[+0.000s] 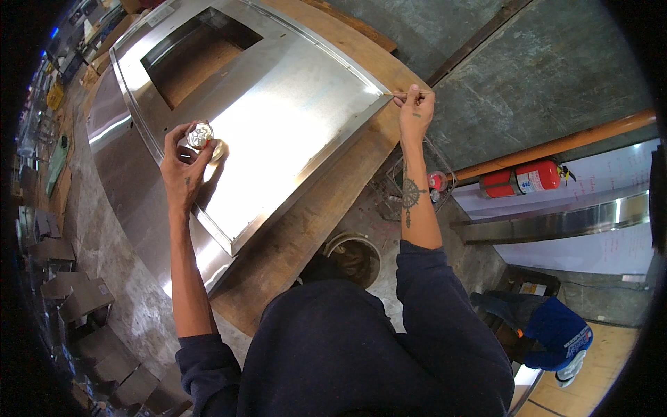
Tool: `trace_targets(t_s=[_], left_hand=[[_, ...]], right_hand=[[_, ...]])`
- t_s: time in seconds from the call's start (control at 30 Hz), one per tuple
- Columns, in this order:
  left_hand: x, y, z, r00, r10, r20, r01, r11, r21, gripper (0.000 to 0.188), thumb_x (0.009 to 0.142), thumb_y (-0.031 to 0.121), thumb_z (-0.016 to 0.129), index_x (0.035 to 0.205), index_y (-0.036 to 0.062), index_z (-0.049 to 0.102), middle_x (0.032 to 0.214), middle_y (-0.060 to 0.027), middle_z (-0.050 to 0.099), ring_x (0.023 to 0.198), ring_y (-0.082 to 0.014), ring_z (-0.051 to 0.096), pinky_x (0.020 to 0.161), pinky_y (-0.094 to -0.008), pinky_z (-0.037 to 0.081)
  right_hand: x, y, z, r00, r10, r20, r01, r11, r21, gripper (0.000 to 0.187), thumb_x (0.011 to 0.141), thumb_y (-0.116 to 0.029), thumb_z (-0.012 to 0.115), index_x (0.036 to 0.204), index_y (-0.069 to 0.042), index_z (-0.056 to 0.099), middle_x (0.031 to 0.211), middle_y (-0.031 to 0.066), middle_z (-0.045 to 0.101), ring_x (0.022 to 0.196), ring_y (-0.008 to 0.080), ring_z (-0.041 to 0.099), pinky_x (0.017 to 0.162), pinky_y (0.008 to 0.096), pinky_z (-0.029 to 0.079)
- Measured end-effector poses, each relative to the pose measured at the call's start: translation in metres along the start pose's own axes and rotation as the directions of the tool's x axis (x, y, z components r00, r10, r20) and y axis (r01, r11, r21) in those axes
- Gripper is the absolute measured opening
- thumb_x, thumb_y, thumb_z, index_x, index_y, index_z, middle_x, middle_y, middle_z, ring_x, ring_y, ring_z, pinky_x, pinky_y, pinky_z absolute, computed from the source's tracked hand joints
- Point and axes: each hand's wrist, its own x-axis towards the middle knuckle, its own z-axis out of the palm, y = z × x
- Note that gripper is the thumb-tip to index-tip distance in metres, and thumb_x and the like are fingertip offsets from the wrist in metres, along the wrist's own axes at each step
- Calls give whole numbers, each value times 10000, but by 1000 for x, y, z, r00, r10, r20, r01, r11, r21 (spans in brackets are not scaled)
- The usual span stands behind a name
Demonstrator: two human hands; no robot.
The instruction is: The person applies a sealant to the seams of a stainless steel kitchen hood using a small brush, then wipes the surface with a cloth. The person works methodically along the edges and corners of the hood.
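Stained grey concrete floor beneath brown wooden table. Across table, broad raised-edged panel of glossy silvery metal; rectangular opening with long axis slanting lower left to upper right. Left hand over panel, fingers clamped on small round container, shiny patterned face upward. Right hand, fingers pinched on thin stick, nearly left-right, tip pointing left at panel's right corner.

Strong white glare, apparently from overhead light, washed out much of the metal panel, while the bench looked duller along its near edge. A dark patch, shadow or reflection, lay beside the left fingers. Beyond the bench's left edge, metal boxes sat dim and soft. Fisheye distortion bowed straight lines; black filled the corners.
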Motion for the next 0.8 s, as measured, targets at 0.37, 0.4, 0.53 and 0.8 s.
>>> trace_targets(t_s=[0.37,0.4,0.53,0.8], left_hand=[[-3,3,-8,999,-29,-13,29,1000,-7,542,910,199,849,1371,107,579,1286,-148,740,1127,-262,745,880,-390,634],[-2,6,-5,999,-46,19,47,998,-43,537,914,203,844,1366,106,571,1291,-152,735,1138,-271,742,912,-410,634],[-2,3,-3,997,-60,52,66,991,-114,555,900,245,865,1364,107,593,1221,-110,737,997,-209,740,805,-351,621],[1,8,-11,996,-64,56,66,997,-46,616,814,191,908,1349,108,616,1147,-60,746,763,-124,668,675,-318,583]], right_hand=[[-16,-21,14,990,-30,-135,62,968,243,262,1133,-253,565,1103,5,529,916,127,699,794,195,732,711,300,606],[-30,-38,18,995,-32,-90,58,951,305,255,1131,-255,572,1096,-4,546,913,118,695,804,185,730,702,292,598],[-100,-105,71,960,-109,258,13,937,348,248,1121,-254,598,1069,-13,587,905,95,686,821,151,715,681,277,578],[-189,-157,174,731,-459,506,387,888,247,191,1040,-199,710,1013,-10,692,976,122,680,771,218,662,667,348,536]])
